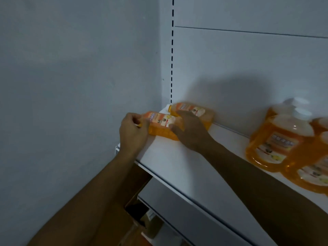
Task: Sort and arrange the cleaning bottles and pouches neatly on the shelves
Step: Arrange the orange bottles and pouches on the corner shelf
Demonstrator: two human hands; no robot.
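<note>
Both hands on an orange pouch at the left end of the white shelf (177, 167).

The left hand (132, 132) pinches the near pouch (162, 126) at its cap end; the right hand (189, 129) lies over its other end, fingers flat as far as the blur lets me judge. Behind it lies a second soft, glossy pouch (193, 110). Farther right along the shelf stand large orange bottles (280, 141) with white caps. Below the shelf sits a brown cardboard box (134, 206).

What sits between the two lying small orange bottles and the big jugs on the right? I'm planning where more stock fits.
Head view: only bare white shelf between the small bottles and big jugs, crossed by the right forearm.
</note>
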